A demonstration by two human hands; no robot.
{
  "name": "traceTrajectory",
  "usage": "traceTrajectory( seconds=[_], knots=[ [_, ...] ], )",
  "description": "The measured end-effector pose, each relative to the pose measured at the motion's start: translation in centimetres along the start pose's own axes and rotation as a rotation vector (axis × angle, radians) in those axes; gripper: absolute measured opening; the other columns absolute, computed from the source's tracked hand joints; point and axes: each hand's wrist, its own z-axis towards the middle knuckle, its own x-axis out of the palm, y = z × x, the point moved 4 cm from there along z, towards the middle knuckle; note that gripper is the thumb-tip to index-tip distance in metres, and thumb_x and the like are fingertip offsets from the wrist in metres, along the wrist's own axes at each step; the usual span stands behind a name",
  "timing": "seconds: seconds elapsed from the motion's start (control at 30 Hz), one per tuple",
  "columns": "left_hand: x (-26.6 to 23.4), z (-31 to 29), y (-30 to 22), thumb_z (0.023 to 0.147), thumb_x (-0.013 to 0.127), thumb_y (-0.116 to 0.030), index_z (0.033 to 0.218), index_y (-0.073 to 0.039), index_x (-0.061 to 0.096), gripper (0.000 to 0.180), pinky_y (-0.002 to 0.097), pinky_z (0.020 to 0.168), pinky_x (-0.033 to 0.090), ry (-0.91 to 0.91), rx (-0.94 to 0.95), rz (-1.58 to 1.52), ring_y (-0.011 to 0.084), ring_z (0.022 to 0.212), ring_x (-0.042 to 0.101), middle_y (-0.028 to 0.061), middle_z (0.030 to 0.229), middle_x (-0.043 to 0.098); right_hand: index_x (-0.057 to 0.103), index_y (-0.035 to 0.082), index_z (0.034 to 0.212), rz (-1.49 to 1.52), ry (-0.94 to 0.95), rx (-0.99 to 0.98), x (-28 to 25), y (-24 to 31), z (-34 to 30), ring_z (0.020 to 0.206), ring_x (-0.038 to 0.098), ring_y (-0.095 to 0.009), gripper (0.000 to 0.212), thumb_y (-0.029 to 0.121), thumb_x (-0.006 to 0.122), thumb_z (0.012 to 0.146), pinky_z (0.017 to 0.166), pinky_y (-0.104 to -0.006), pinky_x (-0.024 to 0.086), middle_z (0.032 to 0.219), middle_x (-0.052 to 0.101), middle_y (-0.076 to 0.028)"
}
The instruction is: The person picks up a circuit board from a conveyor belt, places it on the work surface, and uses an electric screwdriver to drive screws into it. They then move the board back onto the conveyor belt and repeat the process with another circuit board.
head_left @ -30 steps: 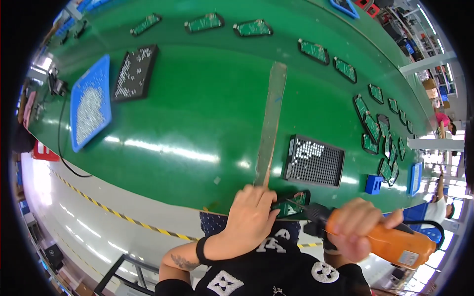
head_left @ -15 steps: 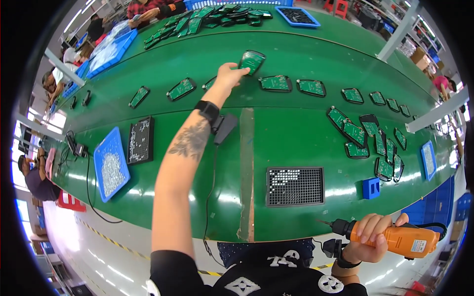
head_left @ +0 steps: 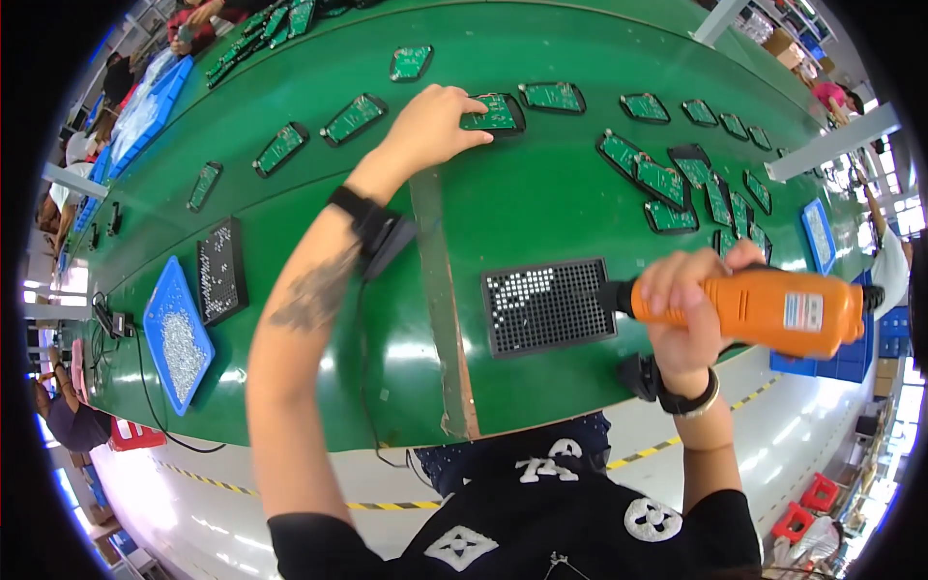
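Two bare hands at a green table (head_left: 527,213) on which a perforated black tray (head_left: 570,324) lies, pale small pieces filling the holes toward its far left corner. Left hand (head_left: 435,124): extended beyond the perforated tray, with the fingers at the left end of a green circuit board (head_left: 500,114) in a black frame; the thumb stands apart from the fingers beside the board's near edge, and whether the board is pinched or only touched cannot be told. This board lies beyond the perforated tray, well apart from it. Right hand (head_left: 688,300): just right of the perforated tray, fingers wrapped firmly around an orange power screwdriver (head_left: 773,309), whose black nose overlaps the tray's right edge in this view; contact between the two cannot be judged. Further framed boards form a curved row beyond the perforated tray, one (head_left: 553,97) lying just right of the board at the left hand. A loose cluster of overlapping boards (head_left: 661,182) lies beyond and to the right of the perforated tray. Left of it runs a brownish strip (head_left: 437,280); farther left are a second black tray (head_left: 230,302) and a blue tray (head_left: 171,288) of small silvery parts.
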Motion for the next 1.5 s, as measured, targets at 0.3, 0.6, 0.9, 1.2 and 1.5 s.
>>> traceTrajectory(
  seconds=[0.3, 0.6, 0.9, 1.2, 1.5],
  knots=[
    [-5.2, -20.5, -16.1, 0.067, 0.075, -0.02, 0.102, -0.005, 0.064, 0.04, 0.044, 0.09, 0.043, 0.216, 0.056, -0.284, 0.0361, 0.108, 0.048, 0.0179, 0.119, 0.05, 0.03, 0.013, 0.11, -0.059, 0.066, 0.043, -0.2, -2.0, 0.3, 0.053, 0.044, -0.015, 0.033, 0.004, 0.045, 0.082, 0.055, -0.0317, 0.042, 0.066, 0.042, -0.004],
    [1.5, -24.8, -18.9, 0.067, 0.076, -0.017, 0.105, -0.004, 0.062, 0.042, 0.0436, 0.088, 0.041, -0.007, -0.169, -0.371, 0.0352, 0.107, 0.047, 0.0188, 0.121, 0.048, 0.032, 0.013, 0.112, -0.022, 0.088, 0.053, 0.4, -3.0, 0.5, 0.055, 0.043, -0.015, 0.034, 0.004, 0.045, 0.082, 0.056, -0.0314, 0.04, 0.066, 0.042, -0.003],
    [2.0, -25.0, -18.9, 0.067, 0.076, -0.016, 0.106, -0.006, 0.061, 0.044, 0.0428, 0.088, 0.039, -0.06, -0.221, -0.366, 0.0342, 0.107, 0.046, 0.0175, 0.122, 0.048, 0.034, 0.013, 0.111, -0.023, 0.078, 0.065, 0.3, -3.4, 0.5, 0.055, 0.043, -0.015, 0.033, 0.004, 0.046, 0.081, 0.055, -0.0314, 0.038, 0.066, 0.043, -0.003],
    [2.0, -24.9, -18.9, 0.067, 0.076, -0.015, 0.105, -0.006, 0.061, 0.042, 0.0425, 0.088, 0.038, -0.08, -0.245, -0.405, 0.0327, 0.106, 0.047, 0.0145, 0.121, 0.05, 0.034, 0.013, 0.111, -0.051, 0.1, 0.08, 0.6, -3.2, 0.4, 0.056, 0.043, -0.015, 0.034, 0.004, 0.046, 0.082, 0.056, -0.0311, 0.038, 0.066, 0.043, -0.003],
    [2.2, -24.9, -18.4, 0.068, 0.073, -0.012, 0.102, -0.005, 0.061, 0.037, 0.0414, 0.085, 0.039, -0.128, -0.246, -0.424, 0.0283, 0.105, 0.049, 0.0075, 0.115, 0.055, 0.033, 0.013, 0.113, 0.035, 0.174, -0.066, 1.6, 3.1, -3.1, 0.051, 0.049, -0.016, 0.042, 0.002, 0.058, 0.081, 0.048, -0.0328, 0.045, 0.067, 0.05, -0.003]
  ],
)
